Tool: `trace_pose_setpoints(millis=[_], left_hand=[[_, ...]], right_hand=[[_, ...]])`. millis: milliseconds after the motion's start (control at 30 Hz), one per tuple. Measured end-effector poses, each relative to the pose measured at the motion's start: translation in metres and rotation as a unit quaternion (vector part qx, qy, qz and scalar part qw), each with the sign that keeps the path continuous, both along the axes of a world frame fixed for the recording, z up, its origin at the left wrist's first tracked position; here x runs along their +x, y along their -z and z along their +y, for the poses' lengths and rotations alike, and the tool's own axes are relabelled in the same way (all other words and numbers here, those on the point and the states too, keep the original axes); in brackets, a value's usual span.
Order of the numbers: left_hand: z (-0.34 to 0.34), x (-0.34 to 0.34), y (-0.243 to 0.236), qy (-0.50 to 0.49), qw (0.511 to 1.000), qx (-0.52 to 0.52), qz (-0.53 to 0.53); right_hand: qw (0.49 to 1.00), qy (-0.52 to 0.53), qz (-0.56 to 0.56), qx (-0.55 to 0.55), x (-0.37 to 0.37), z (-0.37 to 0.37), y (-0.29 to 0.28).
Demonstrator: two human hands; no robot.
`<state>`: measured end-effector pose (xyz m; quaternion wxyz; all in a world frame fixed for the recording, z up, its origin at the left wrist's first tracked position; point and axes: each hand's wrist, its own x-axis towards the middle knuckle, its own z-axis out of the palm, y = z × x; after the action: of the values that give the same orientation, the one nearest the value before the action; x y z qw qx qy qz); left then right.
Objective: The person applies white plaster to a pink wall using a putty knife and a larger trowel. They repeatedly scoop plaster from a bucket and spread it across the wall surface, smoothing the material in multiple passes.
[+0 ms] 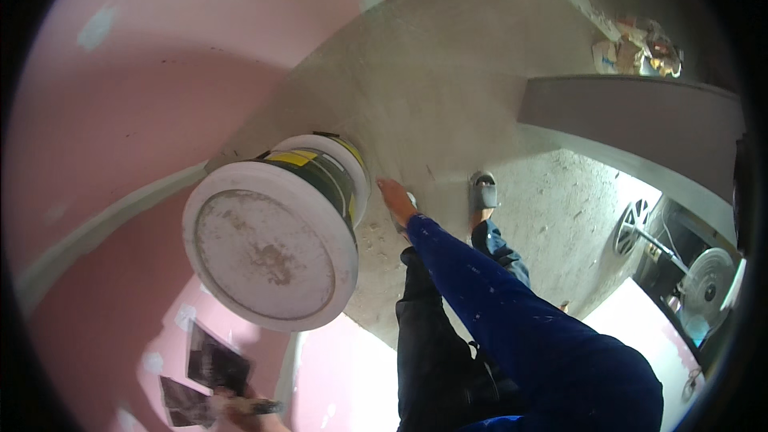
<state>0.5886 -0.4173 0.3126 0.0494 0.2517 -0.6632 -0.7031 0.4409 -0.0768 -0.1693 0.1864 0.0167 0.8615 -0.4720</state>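
Here's the pink wall (160,72), sweeping down the left of the frame, with the bare floor (440,80) running from top centre toward the middle and a grey partition (632,112) jutting in at right. Into the lower right comes the blue sleeve (512,312), slanting up toward centre.

Just left of centre, what looks like a stack of two buckets: the upper bucket (272,260) shows its round, smeared white end, the lower bucket (362,180) peeks out behind. That's a tall pile, and one knock from the arm or a leg could tip it.

Lower left now, two dark blades (214,358), side by side and blurred, right against the patched pink surface as we see it; whether they touch it, I can't tell. The left hand (240,414) has its fingers wrapped round them at the handle end, and a loose grip there could let one slip or gouge the board.

At centre, the right hand (396,198) hangs just beside the lower bucket's rim; no object shows in it, but the curl of its fingers I can't call. Beyond, an open slipper (484,192) leaves toes exposed to anything dropped.
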Motion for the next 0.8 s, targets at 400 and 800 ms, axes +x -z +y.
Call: trace_pose_setpoints(millis=[400, 800], left_hand=[[-0.022, -0.130, 0.063, -0.127, 0.986, 0.084, 0.061], [-0.042, -0.123, 0.069, -0.128, 0.988, 0.082, 0.024]], right_hand=[[0.953, 0.117, -0.251, -0.127, -0.077, -0.052, 0.026], [0.973, 0.111, -0.170, -0.109, -0.052, -0.047, 0.032]])
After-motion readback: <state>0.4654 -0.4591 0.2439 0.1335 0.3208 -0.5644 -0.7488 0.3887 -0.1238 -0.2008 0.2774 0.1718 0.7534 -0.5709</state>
